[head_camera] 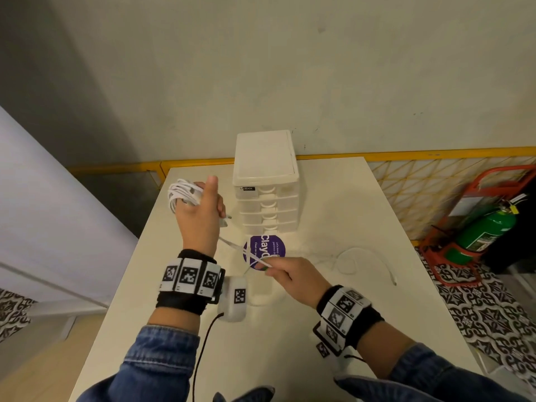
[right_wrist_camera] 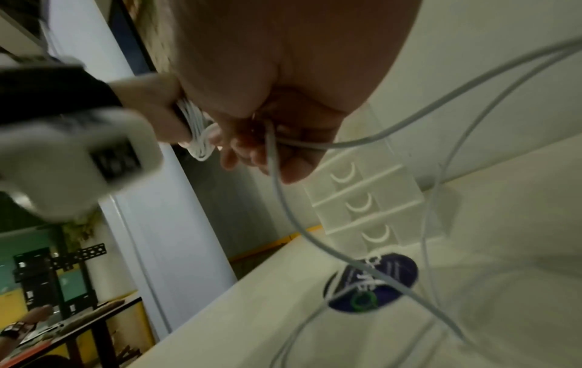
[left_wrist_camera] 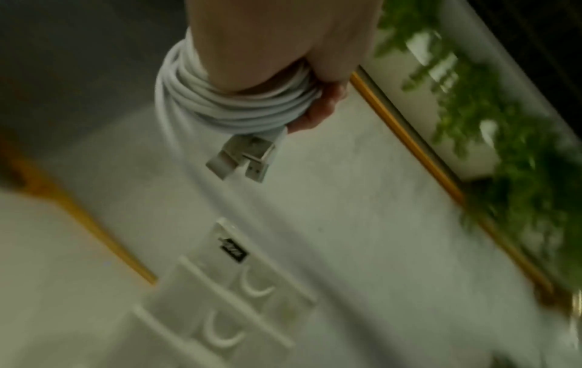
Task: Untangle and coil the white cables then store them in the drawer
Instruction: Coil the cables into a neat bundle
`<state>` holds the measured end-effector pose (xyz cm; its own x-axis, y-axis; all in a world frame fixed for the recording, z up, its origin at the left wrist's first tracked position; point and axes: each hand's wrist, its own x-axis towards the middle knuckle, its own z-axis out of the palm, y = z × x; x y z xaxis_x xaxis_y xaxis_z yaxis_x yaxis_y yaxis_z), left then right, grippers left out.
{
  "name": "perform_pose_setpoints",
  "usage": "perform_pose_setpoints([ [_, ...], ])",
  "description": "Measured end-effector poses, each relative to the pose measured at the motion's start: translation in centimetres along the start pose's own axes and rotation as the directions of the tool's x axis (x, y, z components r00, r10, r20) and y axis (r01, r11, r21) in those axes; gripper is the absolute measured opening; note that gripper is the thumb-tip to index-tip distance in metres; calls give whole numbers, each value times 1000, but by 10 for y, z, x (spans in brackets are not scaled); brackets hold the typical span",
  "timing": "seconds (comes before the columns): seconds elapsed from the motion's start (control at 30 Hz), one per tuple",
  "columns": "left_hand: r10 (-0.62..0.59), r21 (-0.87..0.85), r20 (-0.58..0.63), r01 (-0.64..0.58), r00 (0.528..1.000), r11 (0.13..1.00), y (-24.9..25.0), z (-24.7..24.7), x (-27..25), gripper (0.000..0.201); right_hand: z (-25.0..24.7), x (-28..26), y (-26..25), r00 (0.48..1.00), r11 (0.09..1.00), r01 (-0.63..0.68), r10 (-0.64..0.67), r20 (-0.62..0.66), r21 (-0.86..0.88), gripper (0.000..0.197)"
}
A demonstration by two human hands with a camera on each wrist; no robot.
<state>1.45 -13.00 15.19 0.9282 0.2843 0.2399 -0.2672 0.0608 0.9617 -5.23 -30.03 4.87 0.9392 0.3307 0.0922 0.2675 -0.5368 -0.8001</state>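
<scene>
My left hand (head_camera: 203,210) is raised left of the white drawer unit (head_camera: 265,181) and grips a coil of white cable (head_camera: 181,192) wound round its fingers. In the left wrist view the coil (left_wrist_camera: 233,102) shows several turns, with two USB plugs (left_wrist_camera: 242,156) hanging below. A loose strand (head_camera: 235,246) runs from that hand down to my right hand (head_camera: 285,275), which pinches it over the purple round sticker (head_camera: 264,250). In the right wrist view the strand (right_wrist_camera: 283,189) passes through the curled fingers (right_wrist_camera: 293,164). All the drawers look closed.
A second thin white cable (head_camera: 365,258) lies loose on the white table (head_camera: 290,343), right of the sticker. A yellow rail (head_camera: 406,155) runs behind the table. A green fire extinguisher (head_camera: 484,230) in a red stand sits on the floor at the right.
</scene>
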Motion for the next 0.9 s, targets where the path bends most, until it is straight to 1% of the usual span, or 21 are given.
perform_pose_setpoints([
  [0.07,43,231,54,-54,998,971,-10,0,-3,32,-6,5,-10,994,997,78,-78,-74,-1,27],
  [0.1,38,345,95,-69,995,936,-16,0,-4,38,-9,7,-14,988,994,110,-111,-111,-11,28],
  [0.17,-27,533,172,-70,985,843,-27,2,-7,52,-15,8,-20,969,984,170,-178,-172,-61,29],
  [0.2,-68,588,210,-71,975,806,-31,3,-9,56,-17,8,-23,954,975,201,-218,-205,-98,28],
  [0.23,-114,613,255,-70,960,787,-34,3,-11,59,-19,9,-24,938,965,224,-251,-238,-137,27],
  [0.27,-164,613,306,-63,938,787,-34,4,-12,60,-22,9,-25,923,957,234,-274,-270,-171,26],
  [0.3,-213,595,369,-53,905,802,-33,5,-14,60,-26,9,-26,910,952,231,-284,-301,-200,25],
  [0.33,-264,571,438,-40,859,820,-31,6,-16,59,-30,10,-26,897,949,223,-290,-333,-224,23],
  [0.37,-318,554,511,-24,798,832,-29,6,-19,58,-34,11,-26,886,946,219,-295,-359,-239,21],
  [0.4,-376,544,580,1,723,839,-28,7,-22,59,-38,12,-25,878,943,218,-301,-373,-250,17],
  [0.47,-471,509,681,101,561,855,-27,9,-29,64,-45,13,-23,862,935,219,-319,-393,-280,14],
  [0.5,-493,490,715,149,496,859,-27,10,-31,62,-48,14,-21,856,934,212,-319,-407,-287,17],
  [0.53,-495,469,743,177,450,865,-25,12,-34,57,-52,15,-19,852,937,208,-314,-419,-280,19],
  [0.57,-488,453,764,188,422,872,-23,13,-36,50,-56,16,-18,850,940,208,-310,-426,-269,22],
  [0.6,-479,438,780,195,403,877,-21,15,-37,45,-60,18,-16,849,941,215,-312,-426,-259,25],
  [0.73,-433,367,827,238,360,899,-15,19,-38,53,-70,23,-11,848,954,251,-299,-438,-166,37],
  [0.83,-362,250,871,335,333,909,-10,22,-38,40,-67,25,-7,852,961,254,-275,-446,-107,40],
  [0.9,-289,147,908,414,303,898,-6,23,-36,41,-62,26,-6,860,965,256,-253,-442,-54,42],
])
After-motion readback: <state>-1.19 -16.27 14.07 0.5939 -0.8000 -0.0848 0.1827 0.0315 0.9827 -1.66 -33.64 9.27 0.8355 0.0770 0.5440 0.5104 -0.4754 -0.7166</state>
